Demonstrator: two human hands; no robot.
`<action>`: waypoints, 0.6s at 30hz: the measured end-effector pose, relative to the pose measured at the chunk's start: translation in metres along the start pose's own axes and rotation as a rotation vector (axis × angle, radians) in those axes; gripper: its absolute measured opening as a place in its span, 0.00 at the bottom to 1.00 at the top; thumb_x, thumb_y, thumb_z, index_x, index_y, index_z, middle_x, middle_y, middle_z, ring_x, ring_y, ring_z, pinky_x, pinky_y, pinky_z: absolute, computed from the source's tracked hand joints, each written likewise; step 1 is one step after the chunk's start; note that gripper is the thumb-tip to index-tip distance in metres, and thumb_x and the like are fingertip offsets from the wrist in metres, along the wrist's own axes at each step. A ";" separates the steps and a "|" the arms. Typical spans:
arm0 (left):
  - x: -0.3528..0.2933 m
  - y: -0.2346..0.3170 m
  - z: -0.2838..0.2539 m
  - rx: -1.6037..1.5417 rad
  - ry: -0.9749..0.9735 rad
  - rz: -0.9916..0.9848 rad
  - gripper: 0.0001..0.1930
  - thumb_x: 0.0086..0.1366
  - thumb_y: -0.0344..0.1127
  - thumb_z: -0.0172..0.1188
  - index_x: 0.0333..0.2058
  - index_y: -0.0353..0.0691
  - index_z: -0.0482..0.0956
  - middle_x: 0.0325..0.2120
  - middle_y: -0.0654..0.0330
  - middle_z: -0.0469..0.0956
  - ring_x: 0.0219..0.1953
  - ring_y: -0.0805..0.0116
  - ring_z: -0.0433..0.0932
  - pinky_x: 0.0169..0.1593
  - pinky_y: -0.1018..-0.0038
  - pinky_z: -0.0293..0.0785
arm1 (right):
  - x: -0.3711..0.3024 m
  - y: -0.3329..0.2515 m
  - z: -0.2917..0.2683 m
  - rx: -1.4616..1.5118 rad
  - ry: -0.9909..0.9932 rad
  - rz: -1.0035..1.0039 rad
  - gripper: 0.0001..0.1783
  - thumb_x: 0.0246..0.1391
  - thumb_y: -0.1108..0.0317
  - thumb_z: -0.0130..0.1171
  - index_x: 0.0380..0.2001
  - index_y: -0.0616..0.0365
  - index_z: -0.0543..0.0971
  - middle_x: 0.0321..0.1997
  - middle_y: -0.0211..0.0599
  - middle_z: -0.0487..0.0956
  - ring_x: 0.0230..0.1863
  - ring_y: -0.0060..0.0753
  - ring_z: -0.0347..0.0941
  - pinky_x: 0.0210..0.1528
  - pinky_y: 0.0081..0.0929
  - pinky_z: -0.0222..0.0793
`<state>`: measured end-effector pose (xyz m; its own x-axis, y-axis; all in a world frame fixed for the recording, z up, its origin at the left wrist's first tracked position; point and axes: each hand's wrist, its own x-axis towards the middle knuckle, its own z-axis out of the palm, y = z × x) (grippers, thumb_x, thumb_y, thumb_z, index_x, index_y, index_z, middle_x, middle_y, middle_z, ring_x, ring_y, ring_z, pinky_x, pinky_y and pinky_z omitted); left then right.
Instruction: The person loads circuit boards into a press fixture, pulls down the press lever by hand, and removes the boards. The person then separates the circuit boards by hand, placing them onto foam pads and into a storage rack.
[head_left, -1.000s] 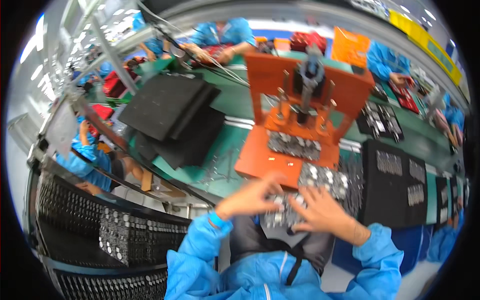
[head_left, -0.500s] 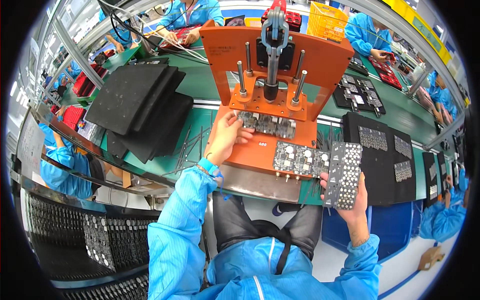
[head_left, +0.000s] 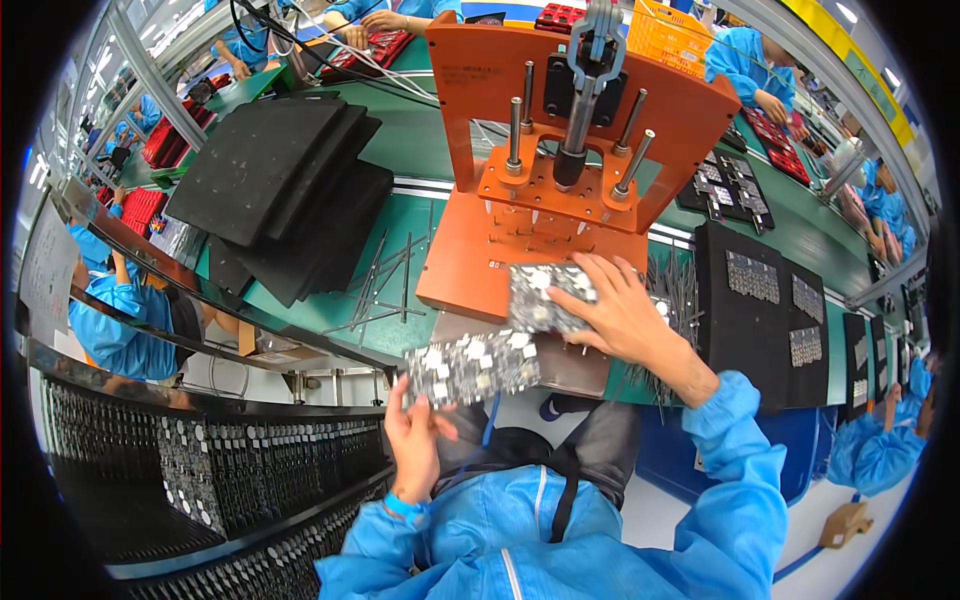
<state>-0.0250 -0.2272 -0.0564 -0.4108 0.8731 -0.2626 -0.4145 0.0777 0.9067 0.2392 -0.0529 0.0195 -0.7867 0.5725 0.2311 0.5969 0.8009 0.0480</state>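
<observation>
From the head view, your left hand (head_left: 415, 440) closes its grip on a circuit board panel (head_left: 472, 367) held off the worktop (head_left: 400, 230) edge. Your right hand (head_left: 625, 315) clasps a second board panel (head_left: 545, 298) on the orange press fixture (head_left: 560, 180) base.

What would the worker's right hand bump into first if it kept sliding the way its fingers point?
The right hand points left, resting on a circuit board on the base of the orange press. Straight on, it would probably meet only that bare base, then the thin metal rods on the green table, though depth is uncertain.
</observation>
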 end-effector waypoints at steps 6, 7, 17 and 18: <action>-0.056 -0.040 -0.025 -0.090 0.135 -0.081 0.24 0.71 0.32 0.45 0.61 0.34 0.50 0.30 0.46 0.79 0.19 0.68 0.76 0.23 0.75 0.75 | 0.062 -0.001 0.026 0.044 0.062 0.152 0.32 0.51 0.49 0.59 0.60 0.39 0.68 0.60 0.54 0.61 0.61 0.55 0.58 0.61 0.53 0.54; -0.058 -0.040 -0.025 -0.092 0.142 -0.078 0.24 0.71 0.32 0.45 0.61 0.34 0.50 0.30 0.46 0.79 0.19 0.68 0.76 0.23 0.75 0.75 | 0.071 0.001 0.025 0.106 -0.002 0.251 0.32 0.52 0.50 0.58 0.61 0.39 0.67 0.61 0.54 0.60 0.62 0.56 0.56 0.63 0.53 0.51; -0.054 -0.029 -0.023 0.006 0.086 -0.104 0.22 0.70 0.31 0.44 0.61 0.36 0.52 0.30 0.47 0.79 0.18 0.71 0.75 0.23 0.77 0.74 | 0.073 0.046 0.028 0.261 0.007 0.183 0.28 0.59 0.46 0.50 0.57 0.49 0.70 0.50 0.49 0.75 0.49 0.53 0.72 0.47 0.44 0.70; -0.053 -0.029 -0.023 0.006 0.084 -0.104 0.22 0.70 0.31 0.44 0.61 0.36 0.52 0.30 0.47 0.79 0.18 0.71 0.75 0.23 0.77 0.74 | 0.073 0.046 0.030 0.228 -0.006 0.189 0.28 0.59 0.46 0.50 0.57 0.50 0.70 0.52 0.49 0.74 0.51 0.53 0.71 0.49 0.43 0.69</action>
<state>-0.0094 -0.2869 -0.0759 -0.4325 0.8167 -0.3820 -0.4537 0.1689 0.8750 0.2039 0.0308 0.0097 -0.6659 0.7160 0.2094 0.6828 0.6981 -0.2156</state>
